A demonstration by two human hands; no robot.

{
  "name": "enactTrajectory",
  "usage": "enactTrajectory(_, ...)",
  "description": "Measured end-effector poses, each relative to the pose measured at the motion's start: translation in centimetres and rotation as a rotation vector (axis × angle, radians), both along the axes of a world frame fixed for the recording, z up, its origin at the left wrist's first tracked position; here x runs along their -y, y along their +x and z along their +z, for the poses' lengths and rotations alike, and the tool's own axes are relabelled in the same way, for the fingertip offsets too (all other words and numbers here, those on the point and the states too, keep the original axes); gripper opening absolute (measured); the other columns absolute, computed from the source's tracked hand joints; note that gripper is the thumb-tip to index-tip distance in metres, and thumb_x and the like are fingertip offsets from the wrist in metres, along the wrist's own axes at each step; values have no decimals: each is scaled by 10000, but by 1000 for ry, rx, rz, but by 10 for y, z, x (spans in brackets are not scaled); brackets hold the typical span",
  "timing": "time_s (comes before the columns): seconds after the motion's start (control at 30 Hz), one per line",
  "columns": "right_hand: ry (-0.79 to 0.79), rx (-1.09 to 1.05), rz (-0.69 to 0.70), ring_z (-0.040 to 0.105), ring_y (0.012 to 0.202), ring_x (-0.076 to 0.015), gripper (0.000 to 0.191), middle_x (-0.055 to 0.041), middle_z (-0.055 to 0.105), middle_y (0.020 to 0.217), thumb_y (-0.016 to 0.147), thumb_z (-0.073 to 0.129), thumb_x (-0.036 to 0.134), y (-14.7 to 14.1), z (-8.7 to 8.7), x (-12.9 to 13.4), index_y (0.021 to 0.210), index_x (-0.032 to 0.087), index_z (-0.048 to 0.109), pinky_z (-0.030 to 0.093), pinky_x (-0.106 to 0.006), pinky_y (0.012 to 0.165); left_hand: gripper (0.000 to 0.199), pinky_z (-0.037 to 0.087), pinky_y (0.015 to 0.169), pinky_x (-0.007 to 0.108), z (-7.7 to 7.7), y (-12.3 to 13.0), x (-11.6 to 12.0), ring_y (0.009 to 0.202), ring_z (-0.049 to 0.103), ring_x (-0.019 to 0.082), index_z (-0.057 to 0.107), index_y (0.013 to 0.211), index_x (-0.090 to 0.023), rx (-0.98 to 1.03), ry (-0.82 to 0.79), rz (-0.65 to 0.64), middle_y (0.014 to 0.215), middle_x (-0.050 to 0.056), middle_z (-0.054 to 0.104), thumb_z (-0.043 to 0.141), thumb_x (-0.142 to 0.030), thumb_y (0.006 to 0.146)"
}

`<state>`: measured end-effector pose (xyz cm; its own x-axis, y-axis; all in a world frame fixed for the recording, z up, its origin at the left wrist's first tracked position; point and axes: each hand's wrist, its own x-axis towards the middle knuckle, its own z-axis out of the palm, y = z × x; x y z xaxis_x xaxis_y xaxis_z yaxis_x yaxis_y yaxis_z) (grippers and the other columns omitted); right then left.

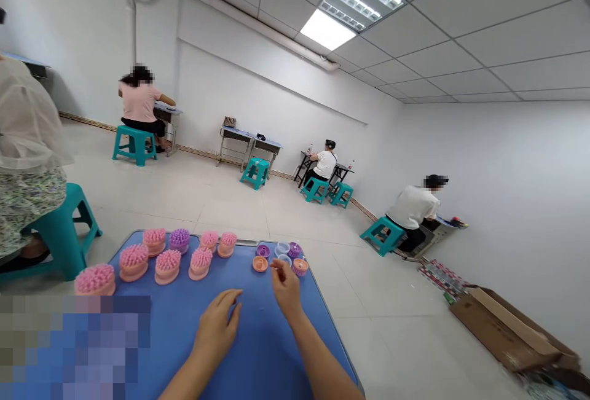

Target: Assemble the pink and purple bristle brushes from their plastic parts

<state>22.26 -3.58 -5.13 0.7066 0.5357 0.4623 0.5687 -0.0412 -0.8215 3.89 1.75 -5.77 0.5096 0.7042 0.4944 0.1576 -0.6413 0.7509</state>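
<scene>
My left hand (216,325) is over the middle of the blue table (258,338), thumb and fingers apart, holding nothing. My right hand (284,286) is beside the small cups at the table's far right, fingertips close together near an orange cup (260,263); whether anything small is between them cannot be made out. Around it are a clear cup (282,248), a purple cup (295,249) and a pink-and-orange piece (300,266). On the left stand several pink bristled brushes (168,266) with peach bases, and one purple brush (179,240).
A person on a teal stool (74,228) sits close at the left. Other people sit at desks along the walls. A teal stool (255,172) stands before two desks. Cardboard boxes (507,332) lie on the floor at the right.
</scene>
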Motion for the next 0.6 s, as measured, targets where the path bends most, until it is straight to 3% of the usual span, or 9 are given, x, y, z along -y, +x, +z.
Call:
enactTrajectory(0.13,26,-34,-258,595,826,-216,351,-112,636,992,761,448,345,47,1,46,1037,157,558,477,-335,739,291,558,713,339,-1,5,3,754,672,206,663,924,-219,-48,-79,-33,885,58,709,436,-313,767)
enactTrajectory(0.23,-20,-99,-369,594,820,-235,435,-146,607,1061,690,509,338,76,-7,60,1076,141,540,486,-341,703,307,545,737,338,6,19,12,788,664,204,656,948,-195,-125,-147,-88,910,63,704,436,-288,754)
enactTrajectory(0.33,-65,-141,-366,603,867,-252,514,-167,587,1139,651,558,349,90,-18,60,1113,127,539,501,-337,695,325,522,783,314,17,47,23,859,654,192,631,1020,-182,-261,-210,-158,1013,67,687,454,-228,751)
enactTrajectory(0.47,-105,-156,-300,615,904,-257,591,-161,581,1190,639,599,377,91,-25,55,1168,125,522,506,-340,726,407,501,801,330,28,95,27,852,658,204,542,1160,-114,-352,-243,-112,1112,130,644,466,-182,766)
enactTrajectory(0.53,-125,-156,-276,615,916,-264,616,-158,583,1197,632,616,387,91,-26,54,1181,125,519,495,-358,769,465,459,878,356,30,116,24,995,618,239,473,1230,-87,-376,-232,-79,1220,168,576,480,-175,774)
enactTrajectory(0.6,-145,-153,-261,611,927,-275,629,-151,590,1192,622,633,392,92,-26,54,1184,133,520,480,-381,809,522,389,966,366,30,132,20,1194,486,267,406,1281,-73,-395,-213,-55,1328,191,475,497,-162,775)
